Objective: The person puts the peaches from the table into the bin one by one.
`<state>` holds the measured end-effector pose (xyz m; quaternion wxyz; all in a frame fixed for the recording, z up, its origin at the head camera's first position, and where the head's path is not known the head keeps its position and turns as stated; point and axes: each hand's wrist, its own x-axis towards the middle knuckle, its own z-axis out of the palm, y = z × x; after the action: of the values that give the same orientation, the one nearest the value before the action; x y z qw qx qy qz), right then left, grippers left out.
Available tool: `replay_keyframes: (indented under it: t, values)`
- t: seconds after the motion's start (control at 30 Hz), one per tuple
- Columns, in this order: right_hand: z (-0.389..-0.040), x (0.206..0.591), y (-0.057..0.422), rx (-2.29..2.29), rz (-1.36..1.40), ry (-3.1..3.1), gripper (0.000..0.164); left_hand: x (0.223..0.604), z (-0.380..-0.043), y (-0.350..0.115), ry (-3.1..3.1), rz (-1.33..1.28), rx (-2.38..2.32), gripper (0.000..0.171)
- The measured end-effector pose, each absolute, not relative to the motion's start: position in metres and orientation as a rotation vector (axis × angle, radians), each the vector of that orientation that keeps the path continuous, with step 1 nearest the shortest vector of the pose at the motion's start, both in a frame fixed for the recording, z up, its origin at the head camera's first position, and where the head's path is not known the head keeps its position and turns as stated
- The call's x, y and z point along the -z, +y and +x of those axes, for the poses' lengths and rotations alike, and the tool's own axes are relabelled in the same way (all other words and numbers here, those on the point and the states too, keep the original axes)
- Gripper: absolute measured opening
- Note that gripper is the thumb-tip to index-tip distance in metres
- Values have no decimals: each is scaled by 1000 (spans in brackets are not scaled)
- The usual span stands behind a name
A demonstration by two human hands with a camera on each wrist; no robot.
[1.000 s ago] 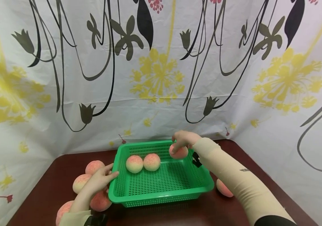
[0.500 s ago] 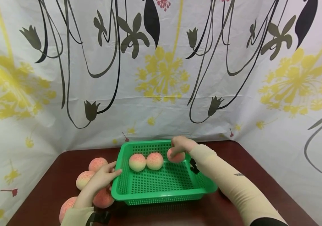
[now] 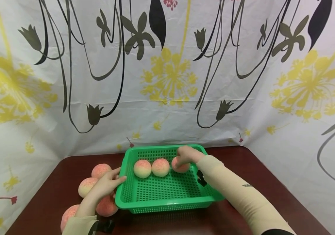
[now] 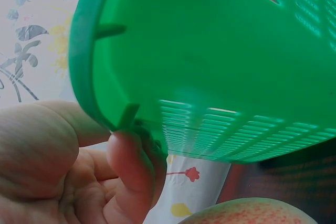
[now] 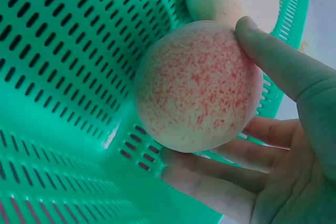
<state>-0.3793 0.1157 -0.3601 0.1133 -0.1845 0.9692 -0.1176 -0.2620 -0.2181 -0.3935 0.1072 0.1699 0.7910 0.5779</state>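
A green plastic basket [image 3: 167, 203] with slotted walls stands in the middle of the table. My left hand [image 3: 108, 182] holds its left rim, thumb on top and fingers curled beneath; the left wrist view shows this grip at the basket's rim [image 4: 84, 61]. Inside, toward the back right, my right hand [image 3: 188, 154] holds a peach [image 3: 181, 166]. In the right wrist view the thumb presses one side of that peach [image 5: 199, 87] and the fingers support it from the other. Two more peaches [image 3: 142, 168] [image 3: 160, 167] sit in the basket, just left of the held one.
Several peaches lie on the dark table left of the basket, among them one [image 3: 101, 170] at the back and one [image 3: 107, 207] near the left wrist. A patterned white cloth [image 3: 167, 124] closes off the back and sides.
My right hand has lowered the peach into the basket and moved it left, closer to the other two. My left hand keeps its hold on the rim. The head view has shifted slightly.
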Motion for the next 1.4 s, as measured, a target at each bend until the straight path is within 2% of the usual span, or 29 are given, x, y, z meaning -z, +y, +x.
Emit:
replay_keyframes:
  t: [0.27, 0.5, 0.6, 0.8, 0.9, 1.4]
  values:
    - [-378, 367, 113, 390, -518, 2846, 25, 393, -264, -220, 2284, 531, -1711, 61]
    - [-378, 375, 112, 342, -577, 2890, 42, 395, -264, -220, 2283, 536, -1704, 60]
    - [-378, 377, 112, 319, -601, 2902, 44, 395, -264, -220, 2275, 531, -1703, 60]
    - [-376, 376, 109, 256, -565, 2899, 25, 393, -264, -220, 2283, 525, -1696, 59]
    - [-375, 376, 108, 224, -548, 2895, 34, 392, -264, -219, 2296, 522, -1693, 58]
    - [-373, 369, 117, 289, -533, 2846, 59, 391, -264, -219, 2294, 519, -1695, 58]
